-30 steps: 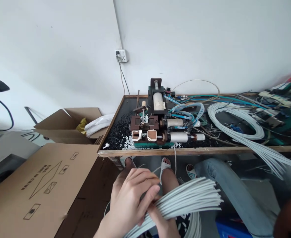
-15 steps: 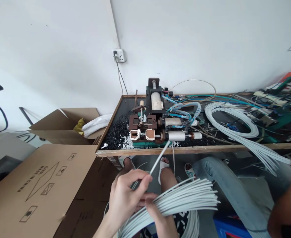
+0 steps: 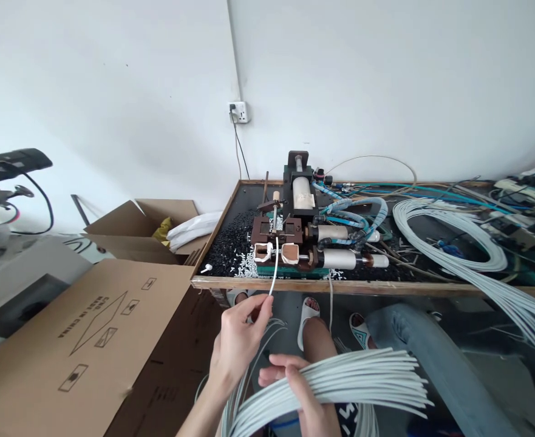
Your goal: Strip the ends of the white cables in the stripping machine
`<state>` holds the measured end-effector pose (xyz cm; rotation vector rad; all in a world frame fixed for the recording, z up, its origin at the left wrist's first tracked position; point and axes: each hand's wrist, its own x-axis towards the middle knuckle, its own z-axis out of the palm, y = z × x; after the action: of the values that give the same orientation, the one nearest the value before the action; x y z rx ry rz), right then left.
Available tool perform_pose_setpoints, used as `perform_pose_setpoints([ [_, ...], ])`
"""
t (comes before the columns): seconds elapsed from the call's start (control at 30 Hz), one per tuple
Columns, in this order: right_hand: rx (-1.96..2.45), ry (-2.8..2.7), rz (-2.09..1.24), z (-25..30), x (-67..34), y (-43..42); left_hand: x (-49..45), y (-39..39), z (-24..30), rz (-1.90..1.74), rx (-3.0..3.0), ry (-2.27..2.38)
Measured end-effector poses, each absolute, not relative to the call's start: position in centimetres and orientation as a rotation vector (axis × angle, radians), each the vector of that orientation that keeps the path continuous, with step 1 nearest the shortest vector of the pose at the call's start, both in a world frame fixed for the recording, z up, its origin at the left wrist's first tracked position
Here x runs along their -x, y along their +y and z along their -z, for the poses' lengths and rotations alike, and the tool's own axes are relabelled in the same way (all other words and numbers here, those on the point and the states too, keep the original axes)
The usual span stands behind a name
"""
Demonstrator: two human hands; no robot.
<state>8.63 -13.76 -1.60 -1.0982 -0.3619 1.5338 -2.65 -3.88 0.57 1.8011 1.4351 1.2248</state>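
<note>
**Left hand (image 3: 238,347) pinches one white cable (image 3: 274,273); right hand (image 3: 294,388) grips the bundle (image 3: 349,382)**

Single head view. Left fingers are closed on the cable near its lower part, which stands almost upright. Its tip overlaps the front of the pneumatic machine (image 3: 289,233) between two white cups (image 3: 262,252); contact can't be told from here. Right fingers curl around the bundle, a fan of smooth, pale, round cables, too many to count.

Containers: one open cardboard box (image 3: 139,233) holds a yellow item (image 3: 162,229), with a white plastic bag (image 3: 189,230) at its far edge. The wood-rimmed bench tray (image 3: 340,286) is filled with black granules (image 3: 226,249) and white scraps (image 3: 249,267).

Counts on the machine: three metal-bodied cylinders, one upright (image 3: 302,193), two horizontal (image 3: 340,259). Spiral-wrapped blue hoses (image 3: 358,209) run behind them. One white cable coil (image 3: 449,237) lies on the bench right. One flat corrugated cardboard sheet (image 3: 89,328) lies front left. One wall socket (image 3: 240,112) is above.
</note>
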Motion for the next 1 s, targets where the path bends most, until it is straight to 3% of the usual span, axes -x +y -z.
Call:
perform_pose_setpoints([
  [1.0, 1.069, -0.39, -1.521, 2.6, -9.5, -13.4, 1.8, -2.3, -0.3, -1.308, -1.912, 1.588],
])
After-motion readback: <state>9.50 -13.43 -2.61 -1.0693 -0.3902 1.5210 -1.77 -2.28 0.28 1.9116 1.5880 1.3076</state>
